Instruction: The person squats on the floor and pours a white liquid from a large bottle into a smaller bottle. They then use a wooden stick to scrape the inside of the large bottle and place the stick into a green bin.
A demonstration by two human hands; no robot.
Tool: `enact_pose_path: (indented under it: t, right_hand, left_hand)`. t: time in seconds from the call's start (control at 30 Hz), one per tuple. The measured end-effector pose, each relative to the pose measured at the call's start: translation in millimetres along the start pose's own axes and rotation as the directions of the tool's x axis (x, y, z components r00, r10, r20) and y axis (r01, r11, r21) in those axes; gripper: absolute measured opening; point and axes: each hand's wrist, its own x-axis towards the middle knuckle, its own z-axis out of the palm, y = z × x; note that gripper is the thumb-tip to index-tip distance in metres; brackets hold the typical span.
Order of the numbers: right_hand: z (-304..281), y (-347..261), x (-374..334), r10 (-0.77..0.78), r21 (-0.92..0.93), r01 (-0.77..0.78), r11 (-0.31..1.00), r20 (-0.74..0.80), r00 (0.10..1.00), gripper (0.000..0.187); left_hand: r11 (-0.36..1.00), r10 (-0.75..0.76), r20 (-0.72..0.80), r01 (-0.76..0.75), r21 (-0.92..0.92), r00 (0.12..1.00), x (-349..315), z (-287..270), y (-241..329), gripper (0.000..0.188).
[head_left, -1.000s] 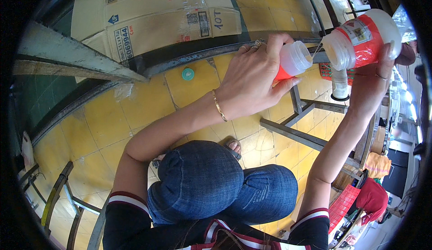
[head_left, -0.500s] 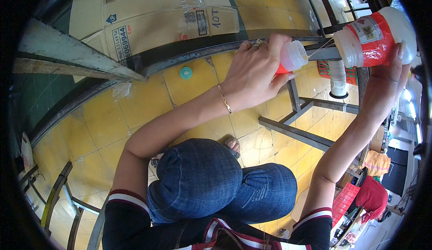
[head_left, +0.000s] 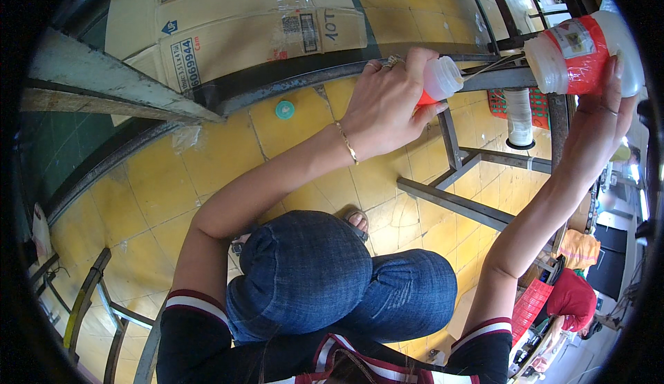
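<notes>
My left hand (head_left: 387, 107) is closed around a small translucent white bottle (head_left: 443, 77) with a red lower part. The bottle is tilted and its open mouth faces right. My right hand (head_left: 609, 104) is wrapped round a larger white bottle (head_left: 579, 52) with a red label. It lies on its side in the air, its uncapped mouth facing left toward the small bottle. Thin yellowish strands of liquid (head_left: 492, 67) stretch between the two mouths, which are apart. The fingers of my right hand are partly hidden behind the large bottle.
A flattened cardboard box (head_left: 235, 24) lies beyond a dark metal frame bar (head_left: 277, 83). A teal round cap (head_left: 284, 110) sits on the yellow tiles. Metal stand legs (head_left: 456, 204) rise at the right, near a white spool (head_left: 519, 117). Farther right, a person in red (head_left: 571, 297) sits beside a red basket (head_left: 532, 309).
The bottles have drawn apart: the small one moved slightly left and up with my left hand, the large one slightly right. The strands between their mouths look longer.
</notes>
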Motion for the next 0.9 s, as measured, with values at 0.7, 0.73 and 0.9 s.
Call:
enact_pose_path:
  t: [0.7,0.73,0.9]
  right_hand:
    - [37.4,29.6,-73.3,0.445,0.476,-0.384,0.791,-0.017,0.896,0.057]
    - [37.0,31.5,-76.3,0.502,0.548,-0.428,0.719,0.017,0.865,0.057]
    - [26.3,36.9,-80.4,0.626,0.724,-0.479,0.496,0.084,0.776,0.065]
  left_hand:
    - [0.977,-0.052,0.063,0.064,-0.203,0.997,-23.7,7.2,-13.2,0.059]
    - [0.979,-0.053,0.065,0.064,-0.192,0.996,-23.8,6.7,-12.8,0.059]
    - [0.987,-0.034,0.057,0.042,-0.153,0.998,-21.0,7.1,-5.6,0.058]
